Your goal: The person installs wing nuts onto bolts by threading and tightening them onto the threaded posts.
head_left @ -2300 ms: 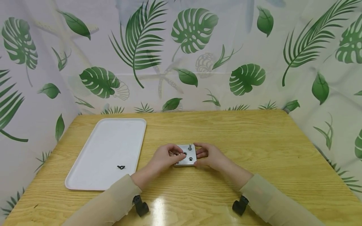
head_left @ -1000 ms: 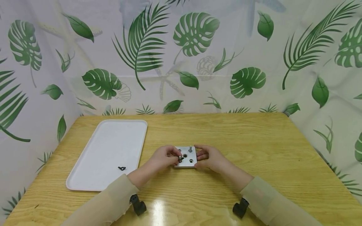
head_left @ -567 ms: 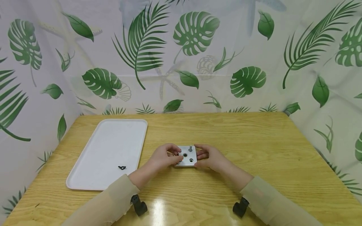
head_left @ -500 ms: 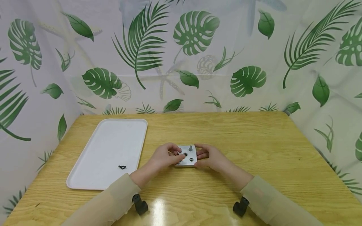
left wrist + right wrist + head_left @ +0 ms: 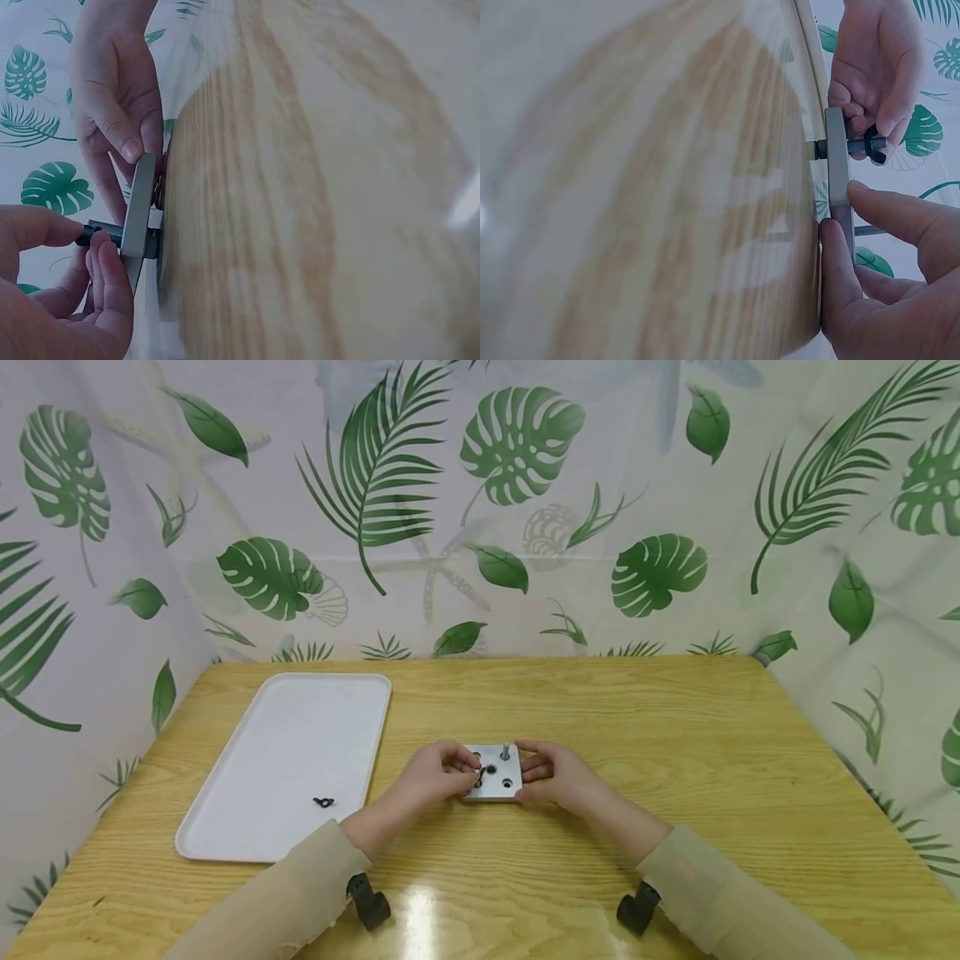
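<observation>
A square metal plate [image 5: 491, 790] with several holes lies level near the table's middle, raised slightly by bolt heads beneath it. One bolt [image 5: 506, 751] stands up bare at its far right corner. On another threaded bolt [image 5: 857, 146] at the plate's left side sits a black wing nut [image 5: 872, 141]. My left hand [image 5: 437, 771] pinches that wing nut between thumb and fingers. With thumb above and fingers at the side and below, my right hand [image 5: 561, 777] grips the plate's right edge. A second black wing nut [image 5: 323, 802] lies on the white tray [image 5: 292, 735].
The tray stands on the left of the wooden table [image 5: 637, 718], close to my left forearm. A leaf-printed cloth [image 5: 570, 535] hangs behind the table and along both sides.
My left thumb and fingers have shifted back and forth over the wing nut, the thumb reaching across the plate and drawing back left. My right hand has kept its grip on the plate.
</observation>
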The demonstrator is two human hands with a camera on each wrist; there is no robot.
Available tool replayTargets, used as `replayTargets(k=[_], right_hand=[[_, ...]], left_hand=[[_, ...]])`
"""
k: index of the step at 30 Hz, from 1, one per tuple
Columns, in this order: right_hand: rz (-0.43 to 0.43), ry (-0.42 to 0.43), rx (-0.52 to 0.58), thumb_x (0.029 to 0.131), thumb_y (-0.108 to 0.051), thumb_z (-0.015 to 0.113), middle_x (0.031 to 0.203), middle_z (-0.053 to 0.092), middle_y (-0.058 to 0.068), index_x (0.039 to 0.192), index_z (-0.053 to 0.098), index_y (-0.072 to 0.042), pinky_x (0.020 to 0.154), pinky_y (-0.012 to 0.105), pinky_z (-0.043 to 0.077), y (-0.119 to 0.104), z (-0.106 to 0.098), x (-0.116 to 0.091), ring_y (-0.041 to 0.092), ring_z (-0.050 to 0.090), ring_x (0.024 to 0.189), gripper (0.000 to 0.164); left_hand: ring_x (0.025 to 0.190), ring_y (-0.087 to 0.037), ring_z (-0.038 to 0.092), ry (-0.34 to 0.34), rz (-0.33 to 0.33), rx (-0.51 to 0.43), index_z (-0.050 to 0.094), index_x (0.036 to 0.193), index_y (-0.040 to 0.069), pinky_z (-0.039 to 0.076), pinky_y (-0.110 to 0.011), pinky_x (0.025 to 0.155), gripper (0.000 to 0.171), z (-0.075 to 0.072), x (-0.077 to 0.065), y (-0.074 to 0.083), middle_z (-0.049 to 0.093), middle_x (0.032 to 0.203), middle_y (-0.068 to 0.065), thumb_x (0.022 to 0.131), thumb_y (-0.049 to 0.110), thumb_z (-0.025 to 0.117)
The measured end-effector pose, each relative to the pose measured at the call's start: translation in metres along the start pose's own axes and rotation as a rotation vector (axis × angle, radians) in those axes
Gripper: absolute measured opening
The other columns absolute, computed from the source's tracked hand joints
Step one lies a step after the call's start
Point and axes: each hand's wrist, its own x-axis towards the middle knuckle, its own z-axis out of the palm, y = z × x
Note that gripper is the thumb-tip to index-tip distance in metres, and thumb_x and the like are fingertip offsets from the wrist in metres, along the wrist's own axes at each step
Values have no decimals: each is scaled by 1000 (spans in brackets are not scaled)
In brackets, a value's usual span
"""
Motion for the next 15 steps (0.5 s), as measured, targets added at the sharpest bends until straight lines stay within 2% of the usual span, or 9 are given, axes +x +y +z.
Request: replayTargets(k=[8,15], right_hand=[[2,-7,-9,87,2,83,132,66,26,158,43,5,90,30,57,0,-1,0,33,69,118,82],[16,-8,3,88,1,83,132,66,25,159,43,3,90,29,57,-1,-1,0,30,68,117,81]], left_hand=[[79,-10,67,-30,7,-18,76,112,-3,59,-26,77,15,-3,0,-1,76,101,-15,103,2,65],[74,-11,62,-31,33,44,76,107,2,51,-25,67,15,1,2,-2,73,95,-8,101,16,74]])
